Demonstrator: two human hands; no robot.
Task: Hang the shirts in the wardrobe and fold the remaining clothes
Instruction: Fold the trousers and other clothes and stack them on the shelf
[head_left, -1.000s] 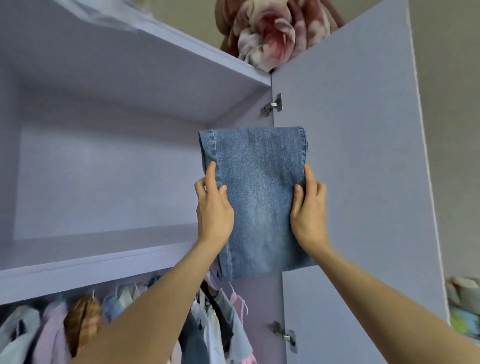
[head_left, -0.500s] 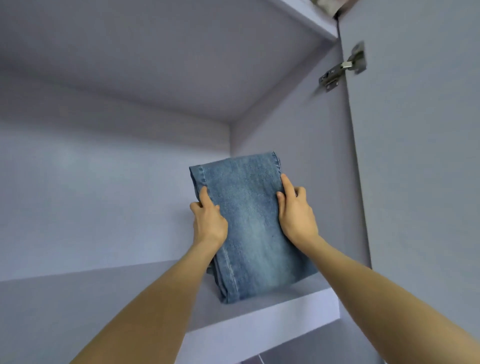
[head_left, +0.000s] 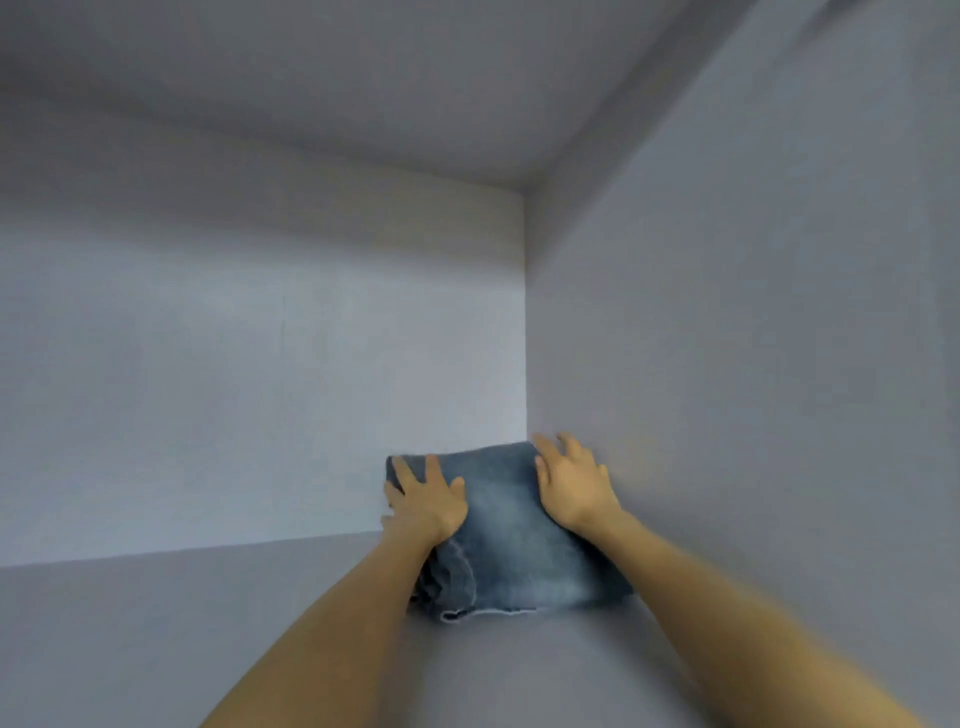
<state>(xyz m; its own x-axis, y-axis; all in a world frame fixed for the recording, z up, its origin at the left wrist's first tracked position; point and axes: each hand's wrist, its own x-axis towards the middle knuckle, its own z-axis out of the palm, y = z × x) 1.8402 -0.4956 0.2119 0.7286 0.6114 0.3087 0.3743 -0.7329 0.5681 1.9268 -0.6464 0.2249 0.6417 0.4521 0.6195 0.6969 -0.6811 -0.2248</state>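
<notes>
- Wardrobe compartment: I see the upper bay from inside, its back panel (head_left: 260, 395), right side wall (head_left: 727, 364) and ceiling panel (head_left: 311, 104) filling the view. A second ago the open door, its hinges and the hanging rail of shirts below were in view; now they are out of frame.
- Shelf (head_left: 156, 649): pale grey board, bare to the left of the load, with free room there for more folded items. To the right there is none; the load sits close beside the side wall.
- Folded jeans (head_left: 514, 525): blue denim, held upright in the air a second ago, tipped onto the shelf lip half a second ago, now lying flat on the shelf in the rear right corner. Far edge near the back panel; whether it touches I cannot tell. Near hem faces me, layers slightly uneven at the left front.
- Left hand (head_left: 426, 501): fingers spread and straight, pressing flat on the jeans' left top edge. No grasp.
- Right hand (head_left: 571, 486): fingers extended and relaxed, resting on the right top edge, fingertips close to the side wall. No grasp.
- Reading for the task: I judge this garment stowed, one folded item done; the hands look free to withdraw straight back toward me, the only unobstructed exit.
</notes>
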